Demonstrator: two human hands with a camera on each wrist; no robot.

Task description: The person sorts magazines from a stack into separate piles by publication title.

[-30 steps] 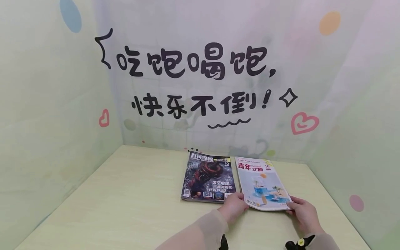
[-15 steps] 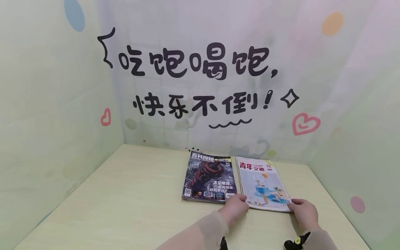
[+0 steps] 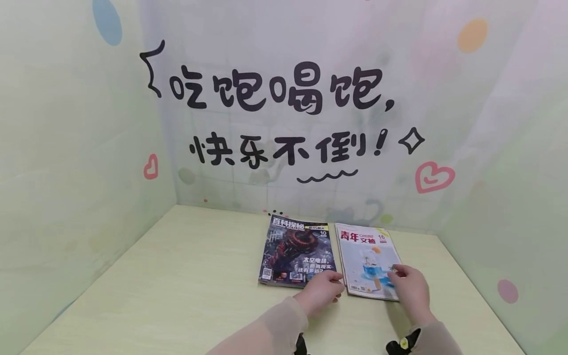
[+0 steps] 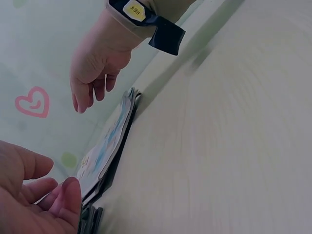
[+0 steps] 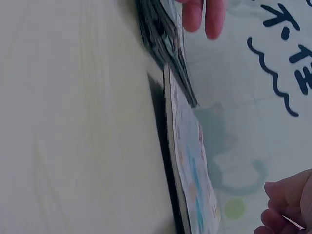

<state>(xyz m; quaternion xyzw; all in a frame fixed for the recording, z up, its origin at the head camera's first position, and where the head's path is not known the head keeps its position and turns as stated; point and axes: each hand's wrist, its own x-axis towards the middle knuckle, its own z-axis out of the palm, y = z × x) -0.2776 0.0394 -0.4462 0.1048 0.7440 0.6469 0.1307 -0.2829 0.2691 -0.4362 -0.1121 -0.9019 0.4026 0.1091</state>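
Note:
A white magazine (image 3: 361,256) with a beach picture lies flat on the table, to the right of a dark-covered magazine (image 3: 295,251). My left hand (image 3: 320,292) hovers by the near corners where the two meet, its fingers loosely bent around nothing. Over the white magazine's right near corner floats my right hand (image 3: 411,291), also holding nothing. In the left wrist view the right hand (image 4: 100,66) hangs apart from the white magazine (image 4: 109,146), fingers relaxed. The right wrist view has the dark pile of magazines (image 5: 163,39) beside the white one (image 5: 190,161).
The pale wooden table (image 3: 168,286) stretches left and in front of the magazines. A printed cloth wall (image 3: 284,118) with large black characters closes the back, and more cloth walls stand at both sides. Each wrist wears a black strap (image 4: 165,36).
Both hands have let go of the white magazine's near corners. The left moved slightly left, the right up and left over the cover. The magazines stay in place.

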